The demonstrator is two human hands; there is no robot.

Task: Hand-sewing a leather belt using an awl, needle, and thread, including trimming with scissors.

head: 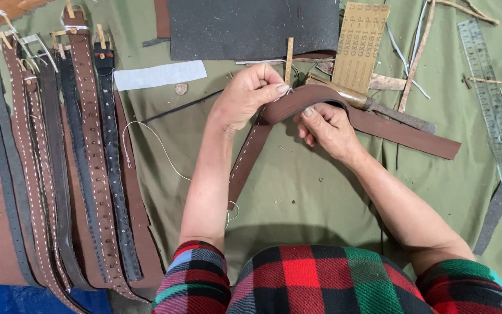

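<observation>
— Now, mid-stitch: left hand (245, 99) pinches thread at the strap (315, 102), bent over the worktop (297, 192).
— Right hand (326, 131) grips the bend; next pull probably needs steady tension.

Short sleeves of red, green, black and blue plaid; bare forearms.

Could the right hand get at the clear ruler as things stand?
Probably yes, but not freely. The right hand is pinching the brown strap along with the left hand, so it would have to let go first. The ruler lies uncovered on the green cloth to its right, with only thin scraps between.
</observation>
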